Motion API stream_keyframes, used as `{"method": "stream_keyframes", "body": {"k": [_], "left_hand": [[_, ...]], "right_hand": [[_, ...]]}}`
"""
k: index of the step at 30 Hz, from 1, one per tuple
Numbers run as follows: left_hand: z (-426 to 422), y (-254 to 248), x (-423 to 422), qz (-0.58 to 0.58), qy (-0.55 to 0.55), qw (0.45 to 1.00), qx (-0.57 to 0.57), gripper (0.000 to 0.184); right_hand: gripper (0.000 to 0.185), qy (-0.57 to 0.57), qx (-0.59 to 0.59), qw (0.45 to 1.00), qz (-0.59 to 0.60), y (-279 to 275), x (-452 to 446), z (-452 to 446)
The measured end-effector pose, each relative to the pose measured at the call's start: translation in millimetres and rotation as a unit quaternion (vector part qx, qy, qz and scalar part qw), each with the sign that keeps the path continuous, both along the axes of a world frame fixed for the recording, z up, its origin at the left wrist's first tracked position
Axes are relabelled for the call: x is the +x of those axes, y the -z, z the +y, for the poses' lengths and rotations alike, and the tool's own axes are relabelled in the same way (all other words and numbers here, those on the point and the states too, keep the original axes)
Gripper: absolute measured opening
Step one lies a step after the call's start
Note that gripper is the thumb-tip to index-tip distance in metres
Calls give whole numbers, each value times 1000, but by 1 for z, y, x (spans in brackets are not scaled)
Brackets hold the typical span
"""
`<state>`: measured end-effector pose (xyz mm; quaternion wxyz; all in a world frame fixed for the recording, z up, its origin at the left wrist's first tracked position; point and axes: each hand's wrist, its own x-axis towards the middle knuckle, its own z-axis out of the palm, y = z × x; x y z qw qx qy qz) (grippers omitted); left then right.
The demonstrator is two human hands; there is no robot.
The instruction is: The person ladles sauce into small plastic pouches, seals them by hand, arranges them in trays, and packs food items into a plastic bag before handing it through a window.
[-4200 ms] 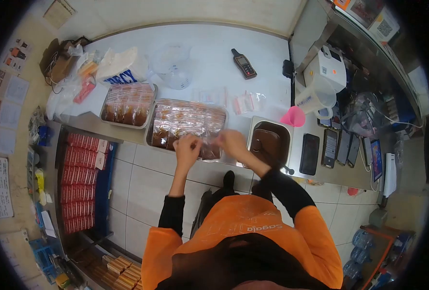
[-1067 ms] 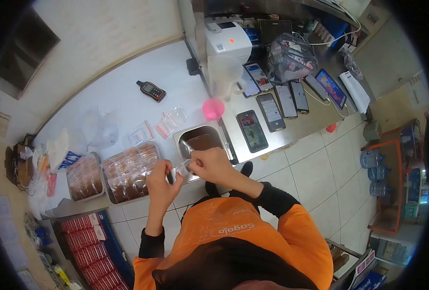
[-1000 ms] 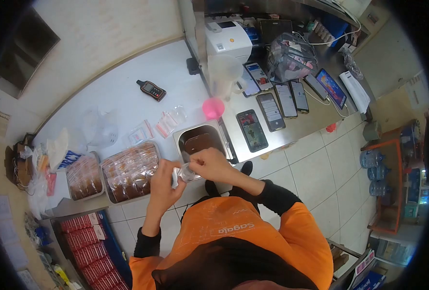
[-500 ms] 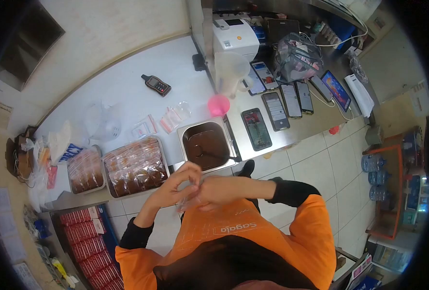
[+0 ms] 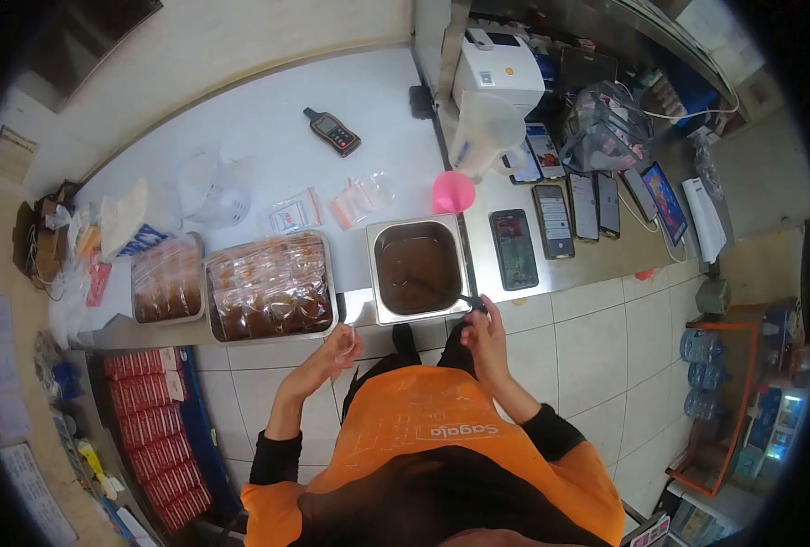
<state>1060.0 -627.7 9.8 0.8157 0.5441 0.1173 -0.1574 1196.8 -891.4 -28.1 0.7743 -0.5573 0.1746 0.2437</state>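
Note:
A small clear plastic bag (image 5: 343, 346) hangs from my left hand (image 5: 330, 354), whose fingers are closed on it beside the large tray's front right corner. My right hand (image 5: 485, 339) has its fingers at the black handle of a ladle (image 5: 471, 301). The ladle's other end lies in brown liquid (image 5: 414, 260) in a steel container (image 5: 374, 273) at the counter's front edge. Left of it, the large tray (image 5: 332, 273) holds clear packets of brown filling (image 5: 273, 283). A smaller tray (image 5: 202, 273) farther left holds similar packets (image 5: 166, 278).
Behind the trays lie flat bags (image 5: 294, 213), a clear jug (image 5: 213, 187) and a handheld meter (image 5: 334, 132). A pink cup (image 5: 453, 192), a measuring jug (image 5: 487, 132), several phones (image 5: 514, 251) and a white printer (image 5: 501, 73) stand to the right. Red boxes (image 5: 154, 428) fill a shelf below.
My hands have moved apart. The left keeps the clear bag, while the right has reached the ladle handle. The view has shifted, so the counter items appear farther right.

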Motion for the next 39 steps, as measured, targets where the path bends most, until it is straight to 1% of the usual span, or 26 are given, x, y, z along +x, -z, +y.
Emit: {"method": "stream_keyframes", "body": {"k": [1, 3, 4, 5, 6, 7, 8, 9, 10, 11, 12, 13, 17, 19, 20, 22, 23, 25, 26, 28, 30, 32, 33, 35, 38, 39], "left_hand": [[-5, -2, 3, 18, -31, 997, -71, 33], [-11, 0, 10, 15, -23, 997, -65, 33], [-12, 1, 13, 13, -12, 998, -59, 33], [-13, 4, 14, 13, -13, 998, -59, 33], [-14, 9, 15, -14, -8, 1000, -26, 31], [-14, 12, 15, -40, -4, 999, 7, 32], [-15, 14, 15, -40, -5, 999, 7, 32], [-16, 15, 15, -47, -21, 998, 36, 34], [-17, 16, 15, -54, -37, 996, 65, 37], [-17, 18, 15, -53, -37, 996, 64, 37], [-18, 20, 16, -33, -30, 982, 184, 40], [-19, 22, 17, -13, -22, 953, 301, 45], [-28, 31, 20, -42, -56, 957, 281, 49], [-29, 30, 20, -27, -66, 962, 264, 51], [-28, 30, 20, -26, -66, 962, 263, 51], [-27, 30, 19, -27, -76, 955, 287, 54], [-26, 31, 18, -26, -75, 955, 287, 54], [-25, 33, 18, -38, -90, 954, 285, 55], [-24, 31, 18, -36, -90, 954, 285, 55], [-23, 26, 18, -25, -97, 955, 280, 54], [-23, 25, 17, -39, -107, 953, 282, 54], [-23, 23, 16, -55, -118, 950, 284, 54], [-23, 23, 15, -63, -129, 950, 277, 53], [-23, 22, 15, -72, -141, 949, 271, 53], [-25, 23, 18, -92, -146, 931, 323, 54], [-26, 23, 22, -103, -164, 915, 355, 55]], "right_hand": [[27, -53, 1, 998, -16, -2, 14, 4], [22, -131, -17, 991, -29, -7, 36, 15], [22, -132, -17, 991, -30, -7, 44, 19], [19, -201, -72, 963, -166, -7, 50, 22], [17, -265, -125, 909, -297, -7, 56, 25], [17, -265, -126, 909, -297, -12, 62, 26], [17, -301, -169, 832, -435, -22, 68, 25], [17, -328, -207, 731, -561, -30, 75, 24], [17, -329, -206, 732, -560, -35, 81, 23], [18, -342, -214, 693, -597, -39, 88, 21], [20, -354, -221, 653, -632, -41, 94, 19], [19, -379, -246, 633, -629, -42, 100, 16], [14, -385, -261, 627, -624, -33, 105, 2], [10, -306, -275, 752, -515, -24, 97, -7], [10, -307, -275, 752, -514, -19, 95, -9], [23, -241, -226, 862, -385, -6, 93, -12], [23, -241, -226, 862, -384, 5, 91, -12], [32, -199, -127, 940, -247, 25, 88, -8], [32, -200, -127, 940, -245, 30, 86, -5], [33, -179, -80, 971, -138, 35, 82, 1], [32, -170, -76, 975, -121, 37, 82, 2], [31, -121, -26, 990, -63, 39, 86, -1], [31, -121, -26, 990, -63, 40, 87, -3], [29, -93, 30, 995, 4, 42, 90, -6], [28, -68, 80, 992, 66, 45, 90, -10], [28, -69, 80, 992, 64, 44, 90, -12]]}}
